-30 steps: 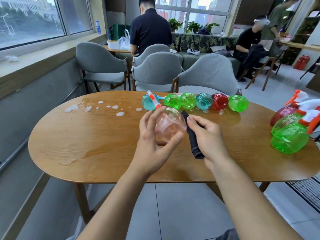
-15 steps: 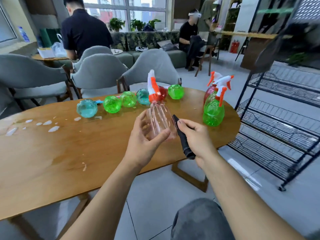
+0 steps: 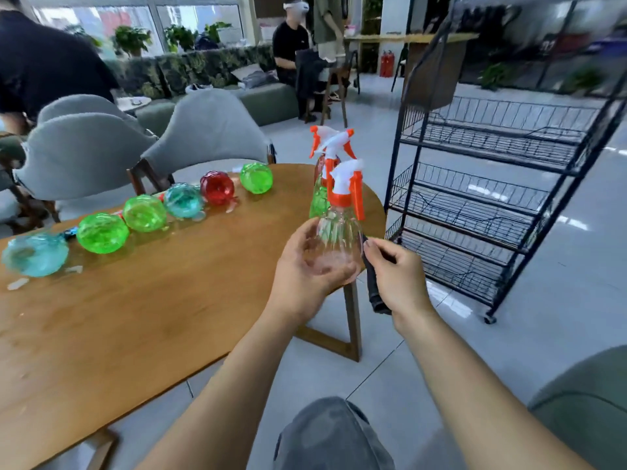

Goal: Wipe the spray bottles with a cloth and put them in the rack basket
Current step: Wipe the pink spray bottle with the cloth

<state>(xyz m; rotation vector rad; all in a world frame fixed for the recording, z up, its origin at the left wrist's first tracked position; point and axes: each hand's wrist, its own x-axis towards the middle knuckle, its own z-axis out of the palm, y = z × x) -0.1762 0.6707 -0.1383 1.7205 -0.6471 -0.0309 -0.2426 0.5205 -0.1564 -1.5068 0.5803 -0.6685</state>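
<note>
My left hand [image 3: 307,269] grips a clear pinkish spray bottle [image 3: 339,232] around its body, held upright over the table's right end, its white and orange trigger head on top. My right hand [image 3: 398,276] holds a dark rolled cloth [image 3: 373,290] just right of the bottle. Several coloured bottles lie in a row on the wooden table [image 3: 135,317], among them green [image 3: 101,232], teal [image 3: 183,200] and red [image 3: 217,187] ones. Two upright bottles [image 3: 320,195] stand behind the held one. The black wire rack [image 3: 481,205] with basket shelves stands at the right.
Grey chairs [image 3: 207,130] line the table's far side. People sit and stand at the back near a sofa [image 3: 264,100]. Small wet patches [image 3: 18,283] lie at the table's left. My knee [image 3: 332,432] shows at the bottom, and a green seat [image 3: 583,401] sits at lower right.
My view has swung right, bringing the rack closer. The held bottle went from lying bottom-towards-me to upright with its trigger head up. Both hands keep their holds.
</note>
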